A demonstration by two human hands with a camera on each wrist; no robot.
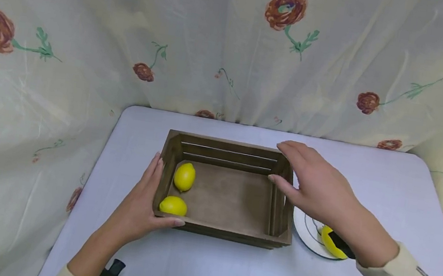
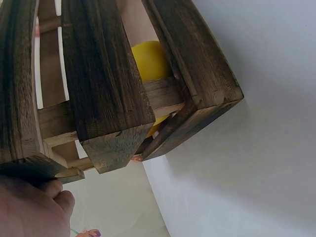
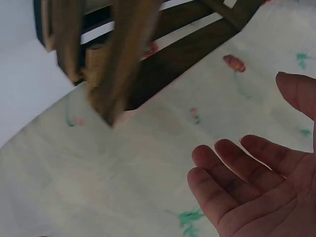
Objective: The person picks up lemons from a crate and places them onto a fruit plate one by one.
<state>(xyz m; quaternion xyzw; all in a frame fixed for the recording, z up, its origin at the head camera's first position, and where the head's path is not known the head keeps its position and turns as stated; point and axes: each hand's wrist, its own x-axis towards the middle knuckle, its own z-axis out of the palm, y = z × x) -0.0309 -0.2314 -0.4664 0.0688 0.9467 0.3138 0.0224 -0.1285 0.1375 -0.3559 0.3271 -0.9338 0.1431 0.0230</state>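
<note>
A brown slatted wooden crate (image 1: 224, 233) sits at the middle of the table. Two yellow lemons lie at its left end, one lemon (image 1: 184, 177) farther back and another lemon (image 1: 173, 206) by the front wall. My left hand (image 1: 137, 211) grips the crate's front left corner, thumb over the front rim and fingers along the left side. Through the slats, a bit of lemon (image 2: 150, 60) shows in the left wrist view. Above the crate's right end, my right hand (image 1: 318, 183) has thumb and fingers spread apart and holds nothing, as its bare palm (image 3: 266, 202) shows.
Right of the crate, a white plate (image 1: 305, 229) with dark rings carries a yellow lemon (image 1: 330, 244), partly hidden by my right wrist. A white cloth (image 1: 223, 272) covers the table. Flowered curtains (image 1: 235, 44) hang behind and at both sides.
</note>
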